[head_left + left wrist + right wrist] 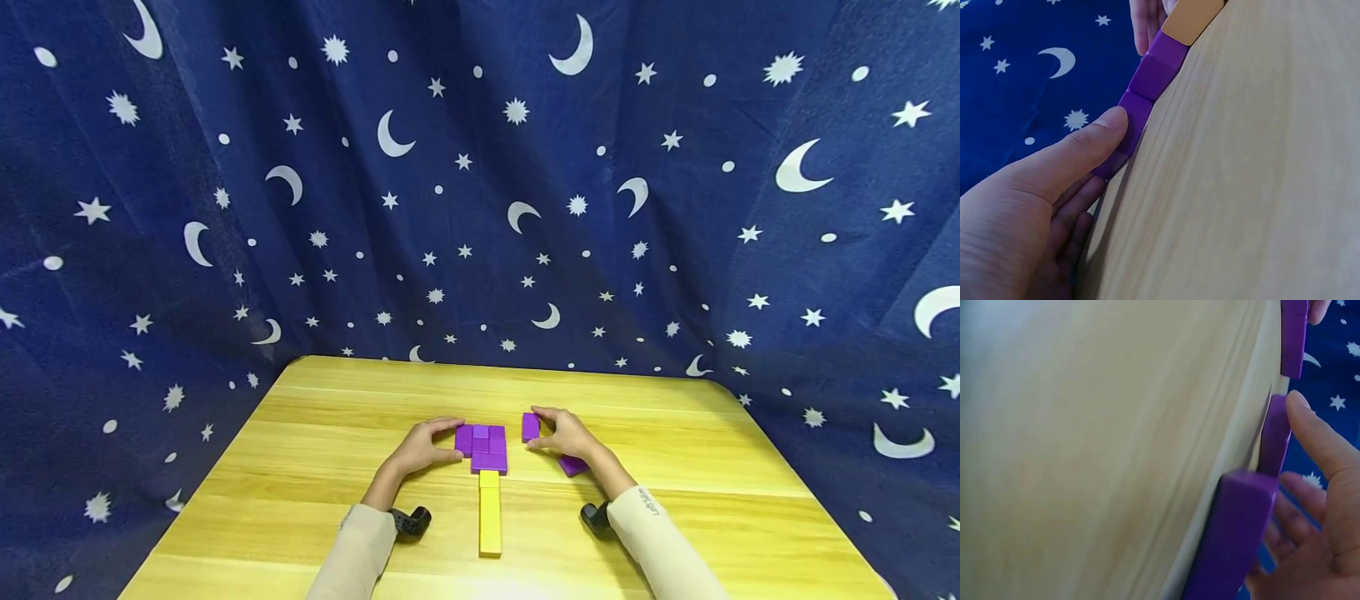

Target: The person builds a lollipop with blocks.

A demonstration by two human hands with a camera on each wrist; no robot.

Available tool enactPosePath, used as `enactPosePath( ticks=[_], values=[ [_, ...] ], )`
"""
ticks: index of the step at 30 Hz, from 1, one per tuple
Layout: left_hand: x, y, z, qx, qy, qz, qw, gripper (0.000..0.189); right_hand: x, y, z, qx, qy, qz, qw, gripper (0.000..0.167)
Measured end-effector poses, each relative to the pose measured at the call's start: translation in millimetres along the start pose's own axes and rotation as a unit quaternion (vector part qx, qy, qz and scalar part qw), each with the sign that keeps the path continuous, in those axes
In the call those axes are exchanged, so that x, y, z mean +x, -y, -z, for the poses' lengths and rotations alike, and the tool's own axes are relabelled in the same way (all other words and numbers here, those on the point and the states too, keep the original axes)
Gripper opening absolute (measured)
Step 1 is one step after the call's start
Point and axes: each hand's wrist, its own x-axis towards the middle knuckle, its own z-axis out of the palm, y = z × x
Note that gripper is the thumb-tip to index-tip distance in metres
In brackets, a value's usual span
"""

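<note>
Several purple blocks (489,462) lie joined in a flat cluster on the wooden table. At its left side, my left hand (417,450) holds the leftmost purple block (1138,112) between thumb and fingers. To the right, apart from the cluster, my right hand (570,435) pinches a single purple block (530,426), its thumb at the near end and fingers at the far end. In the right wrist view this block (1275,431) is low against the tabletop. Another purple block (573,466) lies under the right wrist, partly hidden by it.
A short yellow block (489,479) and a long yellow block (490,523) run in line from the cluster toward the near side. Wooden tabletop (360,392) surrounds them. A dark blue curtain (480,250) with moons and stars hangs behind the table.
</note>
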Motion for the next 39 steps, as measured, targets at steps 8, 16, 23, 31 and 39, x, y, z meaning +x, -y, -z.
enactPosePath(
  ticks=[8,16,23,31,39],
  values=[
    [-1.3,1.4,-1.8,-0.001,0.0,-0.002,1.0,0.065,0.9,7,-8,-0.082,-0.039,-0.015,0.9957,0.069],
    [-1.6,1.0,-3.6,0.0,-0.001,-0.001,1.0,0.065,-0.4,4,-8,-0.019,-0.023,0.003,0.9995,0.063],
    [-1.0,0.3,-2.5,0.003,-0.006,-0.008,0.9999,0.065,-0.8,2,-6,0.03,-0.004,-0.016,0.9994,0.059],
    [-1.2,2.5,-3.0,0.008,-0.003,-0.004,1.0,0.065,-1.3,1,-4,0.024,-0.021,0.009,0.9994,0.046],
    [1.3,2.5,-0.2,0.005,-0.004,-0.012,0.9999,0.066,0.0,2,1,0.016,-0.025,0.015,0.9995,0.038]
  ],
)
